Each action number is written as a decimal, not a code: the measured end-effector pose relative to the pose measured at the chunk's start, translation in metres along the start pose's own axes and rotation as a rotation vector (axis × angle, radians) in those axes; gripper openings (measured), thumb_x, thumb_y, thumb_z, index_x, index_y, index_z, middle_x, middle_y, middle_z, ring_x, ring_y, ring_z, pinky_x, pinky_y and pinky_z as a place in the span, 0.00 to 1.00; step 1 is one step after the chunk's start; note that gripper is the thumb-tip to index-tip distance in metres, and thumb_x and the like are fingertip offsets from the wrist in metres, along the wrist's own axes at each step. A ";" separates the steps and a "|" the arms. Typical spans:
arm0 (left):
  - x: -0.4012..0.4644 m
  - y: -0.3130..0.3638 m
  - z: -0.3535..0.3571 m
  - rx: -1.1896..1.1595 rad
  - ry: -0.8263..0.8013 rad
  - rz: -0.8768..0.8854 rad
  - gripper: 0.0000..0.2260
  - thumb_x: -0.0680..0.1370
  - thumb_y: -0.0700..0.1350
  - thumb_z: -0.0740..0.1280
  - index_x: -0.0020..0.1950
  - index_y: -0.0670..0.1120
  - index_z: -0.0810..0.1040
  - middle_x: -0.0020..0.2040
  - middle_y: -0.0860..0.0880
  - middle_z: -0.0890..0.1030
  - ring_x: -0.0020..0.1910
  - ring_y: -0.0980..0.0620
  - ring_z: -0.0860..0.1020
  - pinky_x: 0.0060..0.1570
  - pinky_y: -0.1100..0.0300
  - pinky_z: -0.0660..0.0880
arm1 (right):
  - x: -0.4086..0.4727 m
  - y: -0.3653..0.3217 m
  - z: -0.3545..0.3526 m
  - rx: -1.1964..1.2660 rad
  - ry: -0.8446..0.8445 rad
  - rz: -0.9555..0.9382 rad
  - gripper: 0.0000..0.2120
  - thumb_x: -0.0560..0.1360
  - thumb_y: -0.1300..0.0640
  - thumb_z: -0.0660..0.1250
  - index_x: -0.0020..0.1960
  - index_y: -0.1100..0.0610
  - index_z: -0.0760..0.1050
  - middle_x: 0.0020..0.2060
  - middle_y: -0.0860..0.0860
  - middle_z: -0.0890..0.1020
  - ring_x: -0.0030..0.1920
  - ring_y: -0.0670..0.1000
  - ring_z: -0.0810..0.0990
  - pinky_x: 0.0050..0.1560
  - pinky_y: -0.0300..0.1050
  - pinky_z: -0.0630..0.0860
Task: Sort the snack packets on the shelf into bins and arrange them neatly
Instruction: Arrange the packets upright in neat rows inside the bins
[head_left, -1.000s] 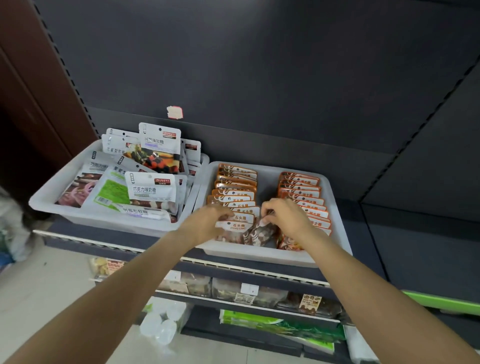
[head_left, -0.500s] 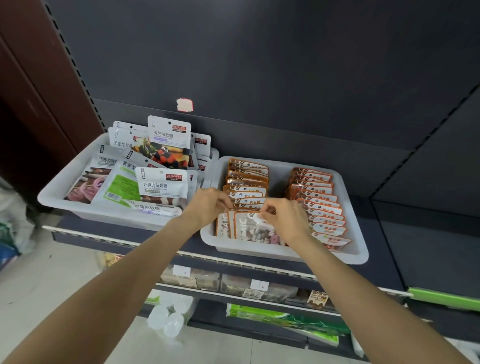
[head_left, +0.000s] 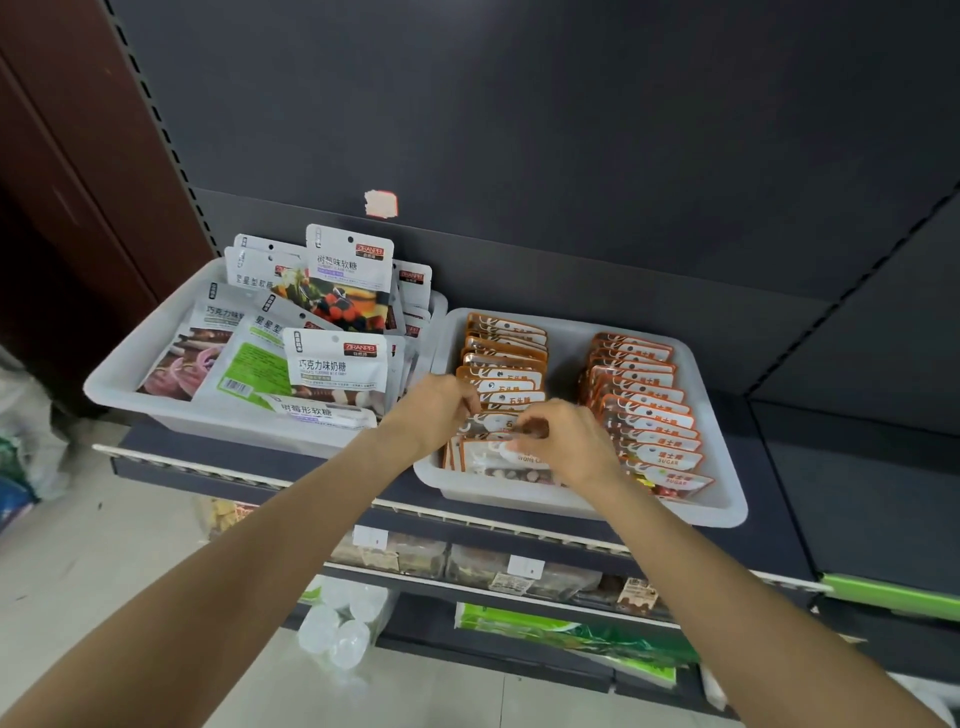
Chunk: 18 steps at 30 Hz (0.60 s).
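Right bin (head_left: 719, 512), left row, front: orange-edged snack packet (head_left: 498, 460) with a clear window, upright. Right hand (head_left: 563, 441) pinches its top edge; left hand (head_left: 434, 410), fingers curled, grips the neighbouring packet tops.

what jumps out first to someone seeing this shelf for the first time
Two bare hands, the left hand and right hand, meet over the front of the left row of orange packets in the right bin, fingers on the packets. Beside it, the left bin holds a looser jumble of grey-white pouches.
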<state>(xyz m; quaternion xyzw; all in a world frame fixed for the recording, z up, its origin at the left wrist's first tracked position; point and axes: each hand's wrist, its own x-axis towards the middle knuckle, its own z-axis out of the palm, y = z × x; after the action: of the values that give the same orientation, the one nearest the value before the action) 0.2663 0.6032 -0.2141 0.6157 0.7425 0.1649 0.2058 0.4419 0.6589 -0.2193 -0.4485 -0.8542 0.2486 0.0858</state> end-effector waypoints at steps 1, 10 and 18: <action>-0.003 0.000 0.000 0.021 0.005 0.042 0.11 0.79 0.41 0.63 0.59 0.45 0.79 0.62 0.45 0.77 0.59 0.47 0.75 0.62 0.57 0.72 | 0.000 0.002 -0.006 0.046 0.004 -0.005 0.16 0.73 0.51 0.70 0.60 0.52 0.77 0.56 0.49 0.78 0.55 0.49 0.77 0.56 0.44 0.75; -0.008 -0.008 0.014 0.279 -0.143 0.128 0.38 0.76 0.61 0.64 0.78 0.49 0.49 0.78 0.51 0.49 0.77 0.50 0.50 0.75 0.53 0.52 | 0.035 0.015 -0.024 0.017 -0.145 0.046 0.22 0.80 0.56 0.61 0.73 0.51 0.62 0.70 0.52 0.68 0.69 0.53 0.68 0.65 0.47 0.70; 0.003 -0.007 0.015 0.290 -0.127 0.005 0.39 0.75 0.59 0.65 0.78 0.50 0.46 0.79 0.51 0.46 0.77 0.51 0.47 0.74 0.54 0.50 | 0.065 0.025 -0.012 0.175 -0.250 0.068 0.28 0.73 0.44 0.69 0.69 0.50 0.67 0.66 0.49 0.68 0.62 0.48 0.71 0.59 0.42 0.72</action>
<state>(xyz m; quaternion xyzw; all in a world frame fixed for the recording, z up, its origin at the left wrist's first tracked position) 0.2669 0.6046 -0.2306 0.6499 0.7426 0.0172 0.1610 0.4266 0.7270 -0.2260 -0.4335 -0.8177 0.3786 0.0090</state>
